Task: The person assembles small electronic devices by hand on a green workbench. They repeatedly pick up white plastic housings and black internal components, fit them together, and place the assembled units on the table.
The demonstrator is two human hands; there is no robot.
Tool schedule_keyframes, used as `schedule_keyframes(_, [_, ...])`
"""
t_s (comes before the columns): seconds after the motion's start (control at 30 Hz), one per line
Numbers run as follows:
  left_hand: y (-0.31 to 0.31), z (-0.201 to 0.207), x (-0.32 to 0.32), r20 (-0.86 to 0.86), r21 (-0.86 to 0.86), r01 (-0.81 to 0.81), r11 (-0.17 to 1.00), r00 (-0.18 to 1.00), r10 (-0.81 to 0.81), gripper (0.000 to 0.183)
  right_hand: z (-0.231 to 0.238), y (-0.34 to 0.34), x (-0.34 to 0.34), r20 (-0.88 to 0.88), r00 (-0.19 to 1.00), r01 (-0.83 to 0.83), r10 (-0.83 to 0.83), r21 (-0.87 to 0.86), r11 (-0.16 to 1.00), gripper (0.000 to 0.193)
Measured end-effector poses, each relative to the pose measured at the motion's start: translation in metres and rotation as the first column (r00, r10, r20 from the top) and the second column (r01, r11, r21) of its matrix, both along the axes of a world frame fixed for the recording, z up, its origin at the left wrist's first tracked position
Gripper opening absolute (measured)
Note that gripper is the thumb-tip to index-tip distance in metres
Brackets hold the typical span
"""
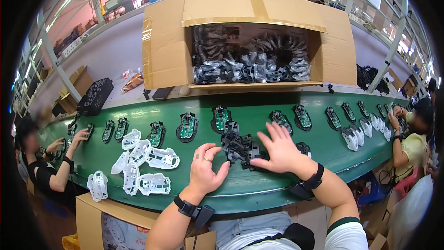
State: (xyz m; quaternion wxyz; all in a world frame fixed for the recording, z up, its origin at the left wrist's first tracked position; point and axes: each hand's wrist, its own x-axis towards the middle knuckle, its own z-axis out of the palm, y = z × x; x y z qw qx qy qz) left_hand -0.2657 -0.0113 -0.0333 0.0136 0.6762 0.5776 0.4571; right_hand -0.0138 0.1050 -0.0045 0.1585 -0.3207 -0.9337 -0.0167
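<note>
Co-worker's hand [79, 135], at 9 o'clock: rests on the green belt [277, 183] beside dark assemblies.

White plastic shells [138, 164], at 8 o'clock: a loose cluster lying flat on the belt, well apart from the left hand.

Row of black bases with green circuit boards [187, 127], spanning 9 to 3 o'clock along the belt's far half, spaced apart.

Left hand [206, 169], at 6 o'clock: open, fingers curled, holding nothing; fingertips just beside the pile of black plastic parts [237, 147].

Pile of black plastic parts, centre: heaped on the belt between both hands.

Right hand [277, 150], at 5 o'clock: open, fingers spread, palm down, touching the pile's right edge; grips nothing.

Cardboard carton [162, 46], at 12 o'clock: lying on its side beyond the belt, opening toward the viewer, filled with black parts.

Second co-worker's hand [394, 119], at 3 o'clock: over the belt near white shells.
</note>
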Motion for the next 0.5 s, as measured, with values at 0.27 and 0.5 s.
schedule_keyframes(0.27, [0.016,0.014,0.003,-0.137,0.013,0.029,0.999,0.99,-0.027,0.048,-0.016,-0.027,-0.007,-0.256,0.909,-0.4,0.328,-0.321,0.858,0.08])
schedule_keyframes(0.5, [0.096,0.023,0.027,-0.398,-0.175,-0.132,0.976,0.916,0.053,0.06,-0.019,0.024,0.01,-0.19,0.912,0.382,-0.365,0.062,0.922,0.064])
